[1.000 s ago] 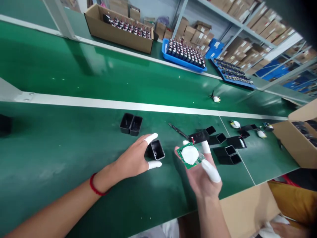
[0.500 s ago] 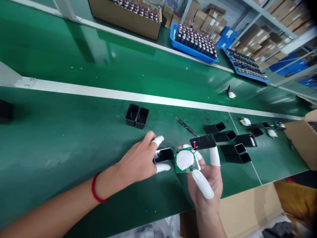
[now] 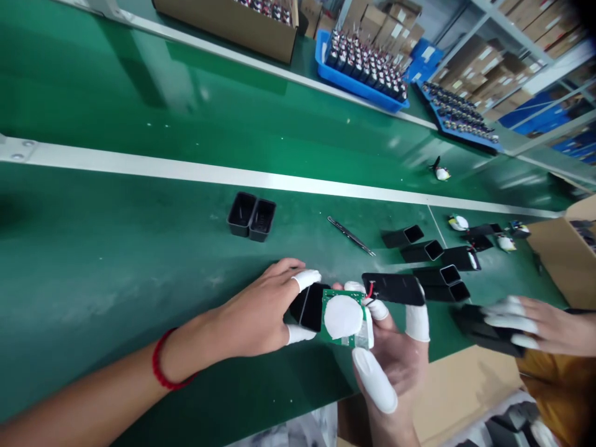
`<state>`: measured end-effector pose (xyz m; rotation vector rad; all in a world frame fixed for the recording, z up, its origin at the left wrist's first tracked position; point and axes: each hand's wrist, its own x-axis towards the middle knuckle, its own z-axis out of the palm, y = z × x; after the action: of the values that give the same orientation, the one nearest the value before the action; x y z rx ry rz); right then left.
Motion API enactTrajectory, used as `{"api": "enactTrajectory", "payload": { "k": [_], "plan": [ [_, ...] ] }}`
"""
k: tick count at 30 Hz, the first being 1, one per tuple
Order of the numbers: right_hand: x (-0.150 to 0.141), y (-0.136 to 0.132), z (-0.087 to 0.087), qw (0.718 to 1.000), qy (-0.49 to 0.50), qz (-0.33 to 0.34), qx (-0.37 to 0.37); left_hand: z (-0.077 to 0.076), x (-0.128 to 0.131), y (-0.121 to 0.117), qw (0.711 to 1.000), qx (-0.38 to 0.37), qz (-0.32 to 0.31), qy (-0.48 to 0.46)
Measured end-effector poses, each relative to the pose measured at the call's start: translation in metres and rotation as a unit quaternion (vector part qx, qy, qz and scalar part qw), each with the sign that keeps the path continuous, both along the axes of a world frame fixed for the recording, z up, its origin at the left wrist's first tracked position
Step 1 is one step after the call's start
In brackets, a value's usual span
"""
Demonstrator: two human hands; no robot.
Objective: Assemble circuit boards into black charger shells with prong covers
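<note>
My left hand [image 3: 261, 310], a red bracelet at its wrist, grips a black plastic case [image 3: 310, 305] between white-capped thumb and finger. The case's open end faces right. My right hand [image 3: 395, 354], also in white finger cots, holds a green circuit board [image 3: 344, 318] bearing a round white pad, its left edge right at the case's mouth; whether it is inside I cannot tell. Red and black wires join the board to a flat black panel [image 3: 395, 289], which rests along the fingers of my right hand. Tweezers [image 3: 350, 236] lie on the green bench behind.
Two black cups [image 3: 251, 216] stand behind my left hand. Several black cases [image 3: 421, 251] lie to the right. A co-worker's hand [image 3: 531, 323] touches dark cases at the right edge. A blue tray [image 3: 363, 93] of assembled units and a cardboard box [image 3: 228, 28] are at the back.
My hands have come together, bringing the board to the case's open end. The case has turned in my left hand. A co-worker's hand has entered at the right with dark cases.
</note>
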<state>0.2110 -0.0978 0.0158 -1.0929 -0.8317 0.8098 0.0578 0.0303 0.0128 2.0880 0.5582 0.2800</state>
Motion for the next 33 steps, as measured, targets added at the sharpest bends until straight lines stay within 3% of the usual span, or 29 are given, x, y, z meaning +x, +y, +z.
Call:
{"api": "enactTrajectory", "payload": {
  "k": [4, 7, 12, 19, 26, 33],
  "plan": [
    [-0.013, 0.007, 0.011, 0.996, -0.059, -0.023, 0.069, 0.008, -0.001, -0.005, 0.994, -0.045, 0.047, -0.086],
    [-0.011, 0.008, 0.013, 0.991, -0.101, -0.003, 0.091, 0.015, -0.003, -0.006, 0.989, -0.03, 0.062, -0.135],
    [-0.004, 0.003, 0.012, 0.988, -0.136, 0.042, 0.058, 0.02, -0.005, -0.006, 0.984, -0.027, 0.069, -0.161],
    [-0.004, 0.002, 0.016, 0.983, -0.17, 0.015, 0.062, 0.02, -0.006, -0.005, 0.982, -0.027, 0.058, -0.175],
    [0.006, -0.012, 0.007, 0.989, -0.13, 0.031, -0.061, 0.022, -0.005, -0.005, 0.986, -0.041, 0.05, -0.155],
    [0.004, -0.012, 0.005, 0.992, -0.114, 0.052, -0.03, 0.02, -0.005, -0.004, 0.988, -0.035, 0.048, -0.14]
  ]
}}
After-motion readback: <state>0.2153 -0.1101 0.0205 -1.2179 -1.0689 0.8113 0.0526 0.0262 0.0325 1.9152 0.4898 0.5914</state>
